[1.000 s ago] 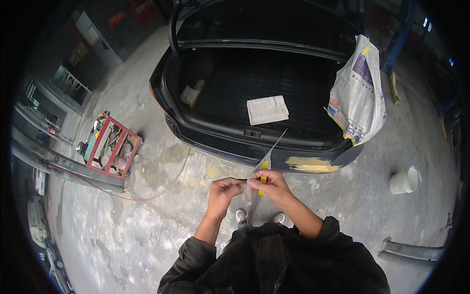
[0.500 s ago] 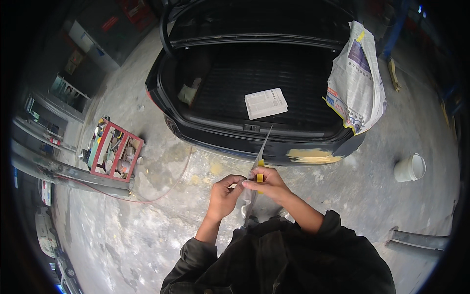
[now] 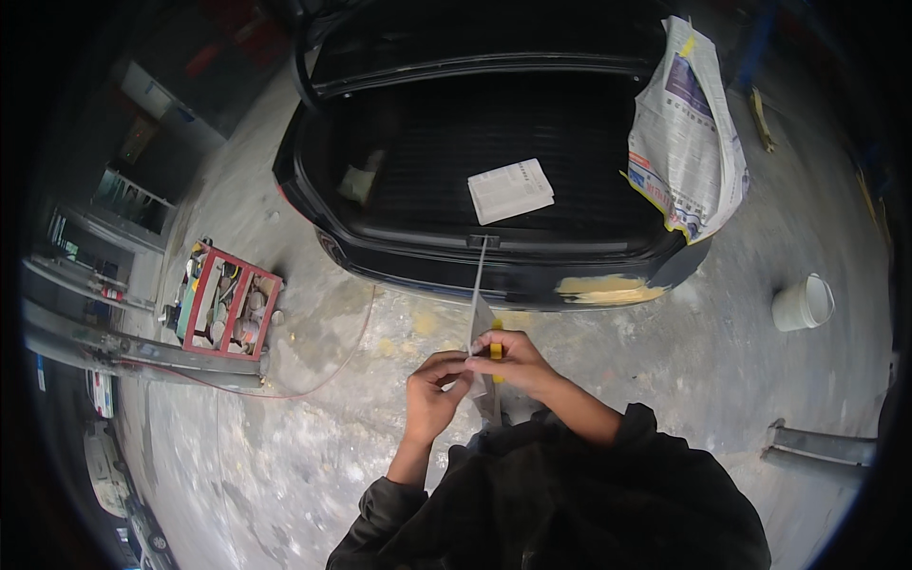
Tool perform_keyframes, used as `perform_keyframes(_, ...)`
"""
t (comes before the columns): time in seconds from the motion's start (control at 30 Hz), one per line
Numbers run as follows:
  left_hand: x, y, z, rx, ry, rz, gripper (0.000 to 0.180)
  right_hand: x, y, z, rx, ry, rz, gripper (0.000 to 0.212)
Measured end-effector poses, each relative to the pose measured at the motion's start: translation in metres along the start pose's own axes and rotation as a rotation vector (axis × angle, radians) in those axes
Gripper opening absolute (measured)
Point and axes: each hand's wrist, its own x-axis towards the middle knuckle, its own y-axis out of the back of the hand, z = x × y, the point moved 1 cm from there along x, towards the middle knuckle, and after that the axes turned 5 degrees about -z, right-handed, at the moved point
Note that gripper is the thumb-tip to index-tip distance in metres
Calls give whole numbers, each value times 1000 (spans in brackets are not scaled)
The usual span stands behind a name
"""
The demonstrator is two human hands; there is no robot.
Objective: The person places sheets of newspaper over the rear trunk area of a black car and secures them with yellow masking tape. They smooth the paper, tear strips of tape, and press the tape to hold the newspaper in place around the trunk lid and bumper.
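Note:
In front of the rear bumper, a thin sheet of newspaper (image 3: 482, 320) stands nearly edge-on to me. My left hand (image 3: 437, 394) pinches it from the left, thumb and fingers pressed together. My right hand (image 3: 522, 364) meets the left at the sheet's edge, its fingers closed too. A yellow roll of masking tape (image 3: 496, 351) shows side-on at the right hand, partly hidden by its fingers. The fingertips meet at the sheet, so the exact grip of each hand is hard to see.
A black car's open trunk (image 3: 418, 142) lies ahead, with folded newspaper (image 3: 511, 191) inside. Newspaper sheeting (image 3: 679, 142) edged in yellow covers the right rear corner. The bumper has a tan patch (image 3: 608, 290). A red-framed tool cart (image 3: 228, 302) stands left, a white bucket (image 3: 803, 306) right.
The newspaper sheet has swung left at its far end and stands straighter. Both hands shift slightly left and down in view, still together; the whole view has moved a little.

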Motion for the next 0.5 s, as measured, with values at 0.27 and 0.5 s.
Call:
perform_keyframes(0.27,0,3,-9,108,70,21,11,4,-16,-9,-396,72,112,24)
perform_keyframes(0.5,9,5,-11,230,78,31,10,5,-3,-15,-467,192,140,24)
